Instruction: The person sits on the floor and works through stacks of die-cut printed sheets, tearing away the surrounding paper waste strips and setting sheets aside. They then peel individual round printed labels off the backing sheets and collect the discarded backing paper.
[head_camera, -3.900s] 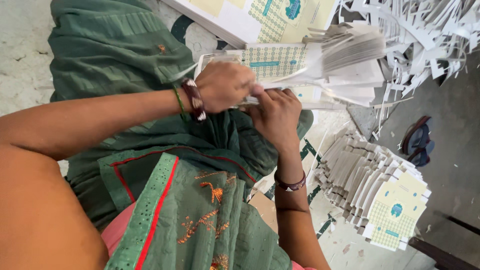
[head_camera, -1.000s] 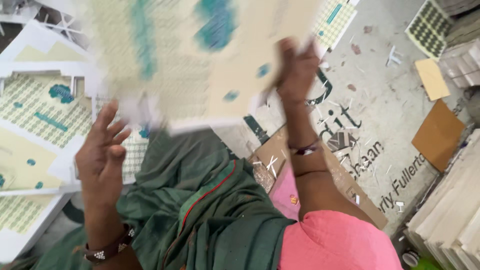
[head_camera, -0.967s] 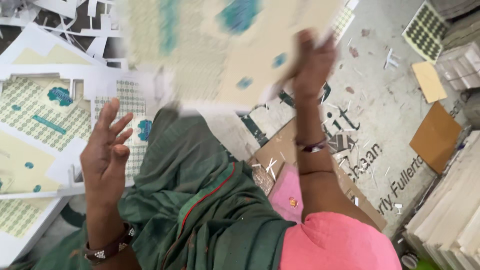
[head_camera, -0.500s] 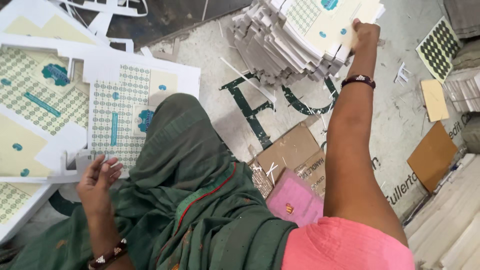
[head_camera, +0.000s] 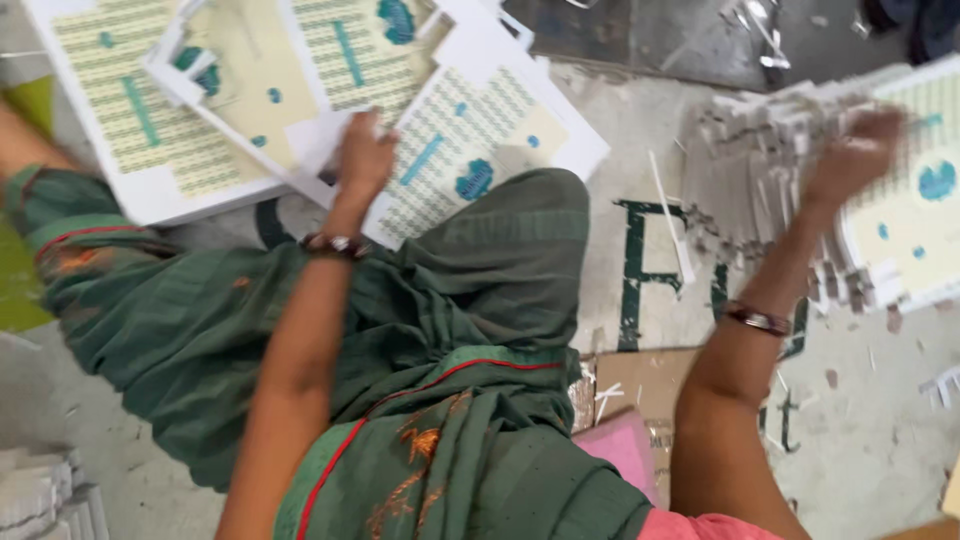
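Nearest the camera, green cloth (head_camera: 430, 330) covers the lap. Beyond it, the left hand (head_camera: 365, 158) presses loosely curled fingers on printed card sheets (head_camera: 440, 150) on the floor, seemingly picking one up. Farther right, the blurred right hand (head_camera: 850, 150) rests on a stack of die-cut cards (head_camera: 770, 180); its grip cannot be told.

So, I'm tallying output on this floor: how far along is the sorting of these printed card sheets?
Partly done, it seems. A thick stack of cut pieces already stands on the floor at the right, with the right hand on it. The left hand rests on the uncut printed sheets spread on the floor; several of those remain to be worked. Trimmings lie scattered on the floor.
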